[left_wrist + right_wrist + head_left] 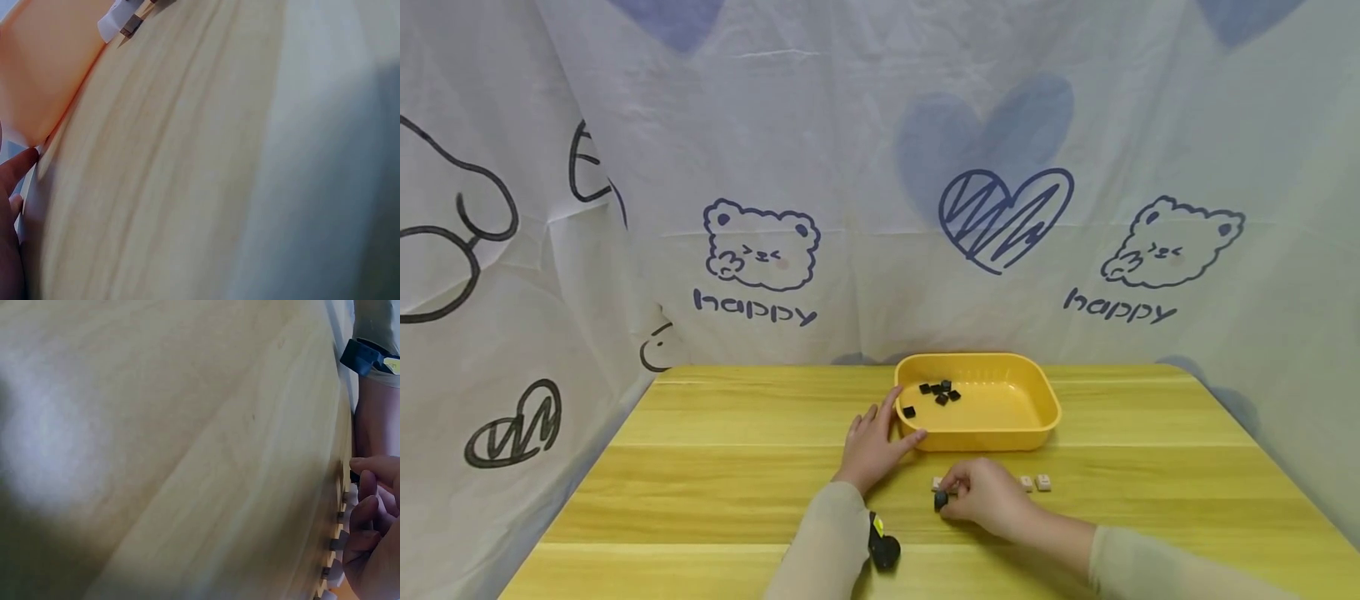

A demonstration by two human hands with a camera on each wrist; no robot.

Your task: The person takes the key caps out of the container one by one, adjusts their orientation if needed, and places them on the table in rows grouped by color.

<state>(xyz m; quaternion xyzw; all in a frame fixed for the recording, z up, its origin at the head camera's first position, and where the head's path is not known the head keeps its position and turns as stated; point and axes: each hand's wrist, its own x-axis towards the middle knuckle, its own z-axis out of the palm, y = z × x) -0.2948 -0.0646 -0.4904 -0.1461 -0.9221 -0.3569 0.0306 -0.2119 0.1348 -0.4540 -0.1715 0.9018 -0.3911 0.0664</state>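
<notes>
**Finding: cube [941, 500] in a light pinch beside the keys [1043, 482]**

Risk, as judged: a push from the left hand [872, 447] could skid the tray [981, 441] and shift the dark pieces [942, 400] inside. A slackened pinch could drop the cube; a sideways brush by the right hand [988, 497] could break the keys' line.

Pose: left thumb and forefinger stand apart against the tray's near-left corner. Right fingertips are clamped on the cube, just in front of the row's left end; table contact cannot be told.
</notes>
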